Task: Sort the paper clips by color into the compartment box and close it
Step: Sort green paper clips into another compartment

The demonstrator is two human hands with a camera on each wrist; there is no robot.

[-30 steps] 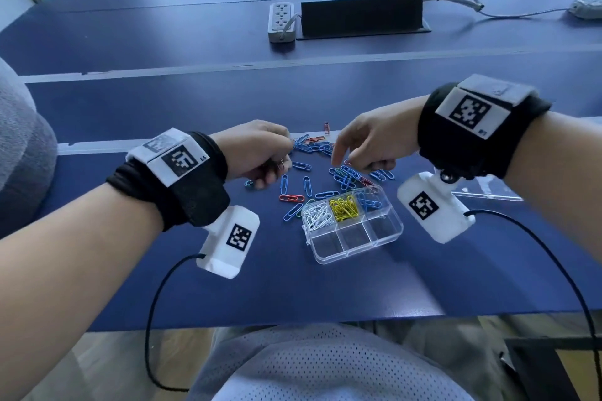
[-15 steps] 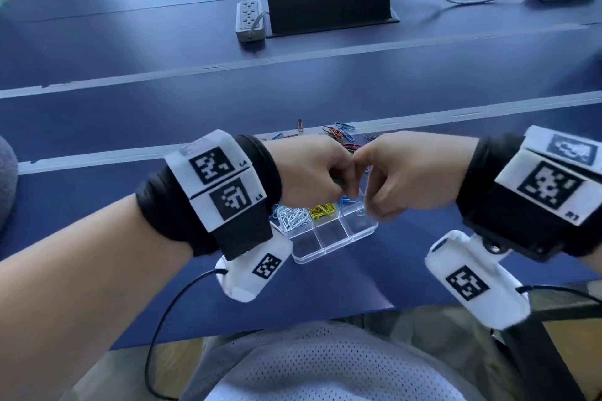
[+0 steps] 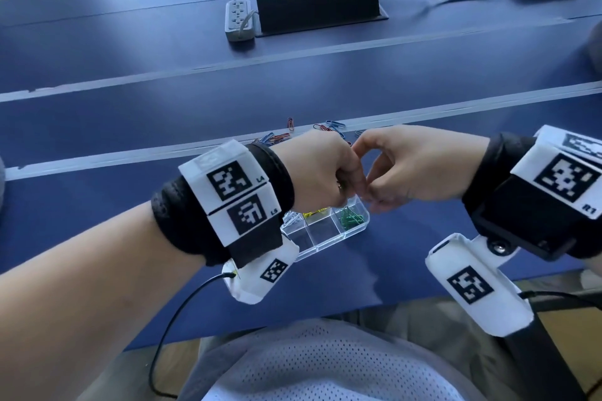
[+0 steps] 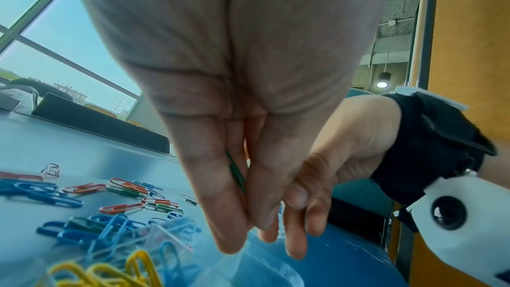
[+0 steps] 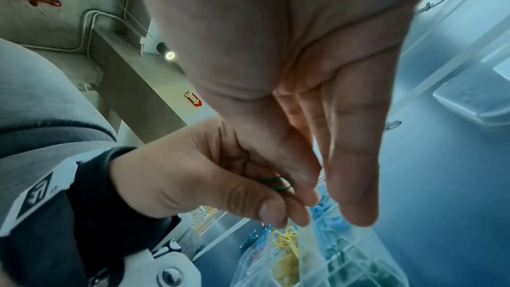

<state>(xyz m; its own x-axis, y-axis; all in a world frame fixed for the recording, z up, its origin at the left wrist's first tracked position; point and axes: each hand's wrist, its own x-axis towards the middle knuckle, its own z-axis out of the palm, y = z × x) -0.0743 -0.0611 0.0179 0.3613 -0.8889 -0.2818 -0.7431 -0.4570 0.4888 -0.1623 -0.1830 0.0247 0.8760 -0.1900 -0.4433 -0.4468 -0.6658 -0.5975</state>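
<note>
Left hand [image 3: 321,172] pinches green paper clips [image 5: 276,182] beside loosely curled right hand [image 3: 420,169].

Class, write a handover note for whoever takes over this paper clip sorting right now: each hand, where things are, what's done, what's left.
Left hand pinches a green paper clip above the compartment box.
Right hand meets it fingertip to fingertip; its grip is unclear.
Done: white clips, yellow clips and green clips lie in the box's far compartments.
To do: sort the loose clips, mostly blue and red, lying on the table beyond the hands; the box is open and not yet closed.
</note>
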